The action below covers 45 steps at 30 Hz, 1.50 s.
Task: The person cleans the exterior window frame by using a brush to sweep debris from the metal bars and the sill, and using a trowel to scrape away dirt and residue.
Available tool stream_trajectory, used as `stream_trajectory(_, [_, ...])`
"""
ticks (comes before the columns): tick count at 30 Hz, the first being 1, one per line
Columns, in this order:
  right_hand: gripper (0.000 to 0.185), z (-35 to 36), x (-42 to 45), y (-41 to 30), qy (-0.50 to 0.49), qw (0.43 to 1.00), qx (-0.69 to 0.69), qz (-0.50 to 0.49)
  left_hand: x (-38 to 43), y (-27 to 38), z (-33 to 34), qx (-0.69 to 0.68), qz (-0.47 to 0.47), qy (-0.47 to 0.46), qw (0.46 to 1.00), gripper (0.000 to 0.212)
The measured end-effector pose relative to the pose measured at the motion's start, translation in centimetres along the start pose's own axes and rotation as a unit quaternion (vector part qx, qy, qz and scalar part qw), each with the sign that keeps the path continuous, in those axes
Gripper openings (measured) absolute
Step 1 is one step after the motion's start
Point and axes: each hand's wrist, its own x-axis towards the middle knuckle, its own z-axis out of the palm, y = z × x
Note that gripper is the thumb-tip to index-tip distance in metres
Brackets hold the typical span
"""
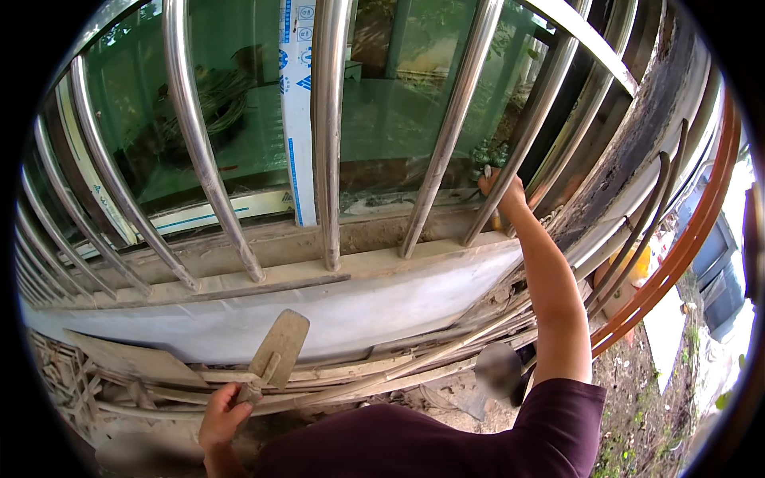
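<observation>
My left hand (pixel 224 415) grips the handle of a flat trowel (pixel 280 349). Its mortar-coated blade points up and away from me, in front of the white wall panel (pixel 358 316) below the window. My right arm stretches forward to the window guard, and my right hand (pixel 507 190) is among the stainless steel bars (pixel 454 128), low beside the glass. Its fingers are closed on a small tool (pixel 487 172), mostly hidden by the hand and a bar. Under that hand, the dusty window sill (pixel 370 236) runs along the foot of the glass.
Wooden strips and poles (pixel 358 382) lie along the wall's base, with a board (pixel 134 358) at the left. Bent dark rods (pixel 648 227) and orange curved tubing (pixel 687 263) stand at the right. Printed protective film covers the window frame (pixel 299 119).
</observation>
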Motion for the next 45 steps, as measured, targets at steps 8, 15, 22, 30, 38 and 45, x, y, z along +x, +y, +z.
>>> stream_trajectory(8, [0.038,-1.9,-1.7,-6.3,-0.099,0.911,0.372,0.147,-0.4,0.8,0.2,0.004,0.014,-0.007,1.0,0.032])
stream_trajectory(15, [0.035,-2.0,-0.6,-3.5,-0.062,0.975,0.215,0.012,-0.8,0.4,-0.4,0.01,0.011,0.002,1.0,0.032])
stream_trajectory(22, [0.029,-0.3,-1.4,-5.5,-0.197,0.887,0.417,-0.002,-1.0,0.6,0.0,0.008,0.008,0.001,1.0,0.03])
stream_trajectory(30, [0.029,0.7,-2.2,-5.6,-0.184,0.776,0.602,0.041,-0.1,1.3,0.7,0.054,0.0,-0.016,0.998,0.025])
stream_trajectory(38, [0.026,0.9,-2.0,-6.0,-0.263,0.814,0.517,0.021,-0.1,1.1,1.1,0.062,0.015,0.009,0.998,0.026])
stream_trajectory(45, [0.028,1.3,-2.2,-4.5,-0.184,0.775,0.604,-0.005,-0.7,3.9,0.8,0.061,-0.02,0.011,0.998,0.036])
